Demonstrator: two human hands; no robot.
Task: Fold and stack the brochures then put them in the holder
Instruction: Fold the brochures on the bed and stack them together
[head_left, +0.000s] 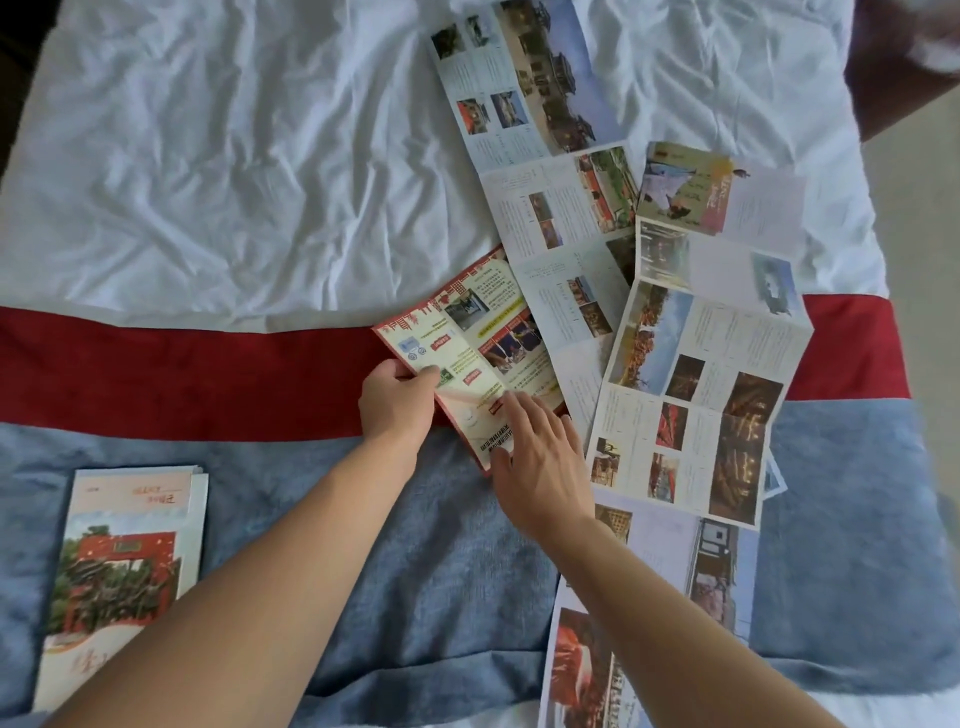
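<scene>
Folding a red-bordered brochure on the bed

Lying at the near left corner of the bed's blue blanket (457, 561) is a stack of folded paper brochures (124, 561), the top cover showing a red gateway among green trees; a forearm crosses its lower right part. No holder is visible. Further right, over the red cloth band (182, 374) that spans the bed, the left hand (397, 402) pinches the left edge of a cream, red-bordered paper brochure (483, 338), thumb on top and fingers curled beneath, lifting that flap slightly. Just beside it, the right hand (543, 460) lies flat on the same brochure's near panel, fingers straight and slightly spread, pressing it down. The brochure lies tilted, its far end tucked against a long unfolded pale-blue brochure with temple photos (540, 156) that reaches up onto the crumpled white sheet (234, 156). Right of that, an unfolded cream brochure with dark night photos (696, 395) overlaps others, and another opened sheet (675, 571) runs toward the near edge under the right forearm.
</scene>
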